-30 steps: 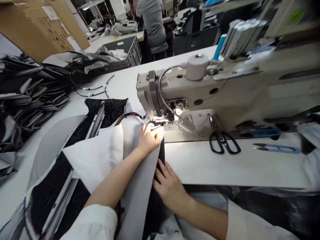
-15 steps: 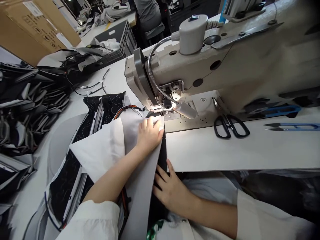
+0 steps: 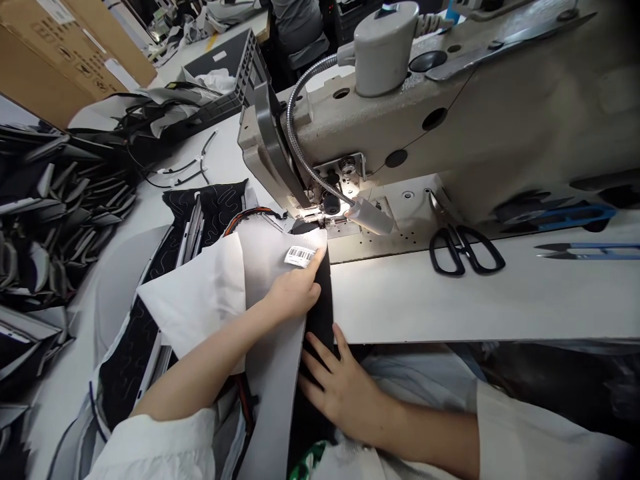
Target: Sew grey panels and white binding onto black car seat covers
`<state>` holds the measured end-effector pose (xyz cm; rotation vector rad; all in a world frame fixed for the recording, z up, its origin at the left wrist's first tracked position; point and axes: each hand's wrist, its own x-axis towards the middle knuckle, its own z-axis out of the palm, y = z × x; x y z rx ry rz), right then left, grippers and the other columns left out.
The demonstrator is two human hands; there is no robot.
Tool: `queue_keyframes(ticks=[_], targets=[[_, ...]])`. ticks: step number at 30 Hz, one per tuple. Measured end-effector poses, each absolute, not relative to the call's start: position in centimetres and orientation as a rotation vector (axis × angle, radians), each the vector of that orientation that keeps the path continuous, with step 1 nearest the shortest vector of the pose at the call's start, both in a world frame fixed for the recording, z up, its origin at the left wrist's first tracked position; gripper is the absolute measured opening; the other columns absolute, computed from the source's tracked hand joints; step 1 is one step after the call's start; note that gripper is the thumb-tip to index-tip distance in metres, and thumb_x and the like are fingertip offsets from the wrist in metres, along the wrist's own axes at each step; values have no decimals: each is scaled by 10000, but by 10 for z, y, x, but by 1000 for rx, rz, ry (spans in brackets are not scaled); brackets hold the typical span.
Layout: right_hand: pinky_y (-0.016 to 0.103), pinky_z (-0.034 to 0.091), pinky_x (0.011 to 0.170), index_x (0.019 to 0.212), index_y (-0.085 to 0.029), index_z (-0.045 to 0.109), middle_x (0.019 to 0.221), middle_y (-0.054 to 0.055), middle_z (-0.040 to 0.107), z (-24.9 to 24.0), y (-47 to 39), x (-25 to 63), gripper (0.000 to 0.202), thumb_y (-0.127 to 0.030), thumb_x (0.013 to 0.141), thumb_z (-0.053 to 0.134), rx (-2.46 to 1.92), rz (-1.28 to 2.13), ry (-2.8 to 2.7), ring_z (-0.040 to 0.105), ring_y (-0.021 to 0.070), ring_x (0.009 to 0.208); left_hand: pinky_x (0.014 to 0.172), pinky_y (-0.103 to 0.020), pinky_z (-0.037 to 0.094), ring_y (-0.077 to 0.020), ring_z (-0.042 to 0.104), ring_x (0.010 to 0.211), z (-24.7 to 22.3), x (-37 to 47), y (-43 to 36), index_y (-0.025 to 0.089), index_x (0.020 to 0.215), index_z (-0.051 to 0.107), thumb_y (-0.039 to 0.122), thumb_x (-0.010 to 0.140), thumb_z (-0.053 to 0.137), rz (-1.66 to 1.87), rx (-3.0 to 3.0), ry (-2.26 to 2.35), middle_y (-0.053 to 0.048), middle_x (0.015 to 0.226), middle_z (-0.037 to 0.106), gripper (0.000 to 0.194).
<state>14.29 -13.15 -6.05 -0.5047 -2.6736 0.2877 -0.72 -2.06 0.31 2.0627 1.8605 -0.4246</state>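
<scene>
My left hand (image 3: 296, 287) rests on the light grey fabric (image 3: 273, 353), index finger stretched toward its top edge near the needle area, the other fingers curled under. Beside that finger a white barcode label (image 3: 300, 256) lies on the fabric. My right hand (image 3: 345, 390) is spread flat on the black fabric (image 3: 323, 320) along the grey piece's right edge. Both layers run up to the lit presser foot area of the sewing machine (image 3: 330, 203). A white fabric flap (image 3: 200, 293) is folded over on the left.
Black-handled scissors (image 3: 465, 252) and blue snips (image 3: 590, 252) lie right on the table (image 3: 400, 300). Stacked dark pieces (image 3: 60, 220) fill the left. A cardboard box (image 3: 70, 60), a grey crate (image 3: 240, 80) and a seated person (image 3: 300, 30) are behind.
My left hand has drawn back slightly toward me, its index finger now extended, and the barcode label has come into view. My right hand has barely moved. The view has shifted slightly.
</scene>
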Motion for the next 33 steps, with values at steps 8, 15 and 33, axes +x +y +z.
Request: queue_keyframes(ticks=[8, 15, 33], targets=[[664, 314, 982, 1178, -216, 591, 1292, 103, 516, -60, -113, 149, 277, -246, 960, 423, -500, 294, -2671, 385, 358, 1261, 548, -293, 411, -272, 647, 709, -3, -3, 12, 152, 1462, 258, 139, 712, 395, -275, 2067, 1917, -137, 932, 702, 762], [705, 274, 987, 1137, -175, 625, 1259, 147, 529, -58, -110, 141, 259, -239, 933, 478, -501, 313, -2689, 372, 391, 1260, 561, -290, 426, -250, 630, 663, 2, 1, 6, 134, 1489, 90, 172, 726, 426, -281, 1941, 1853, -92, 840, 694, 835], [678, 280, 1005, 924, -179, 722, 1140, 133, 599, -58, -99, 155, 187, -241, 881, 551, -341, 270, -2675, 456, 372, 1145, 633, -298, 458, -229, 610, 716, 0, 6, -10, 82, 1484, 15, 189, 764, 409, -133, 1766, 1711, -76, 816, 666, 828]])
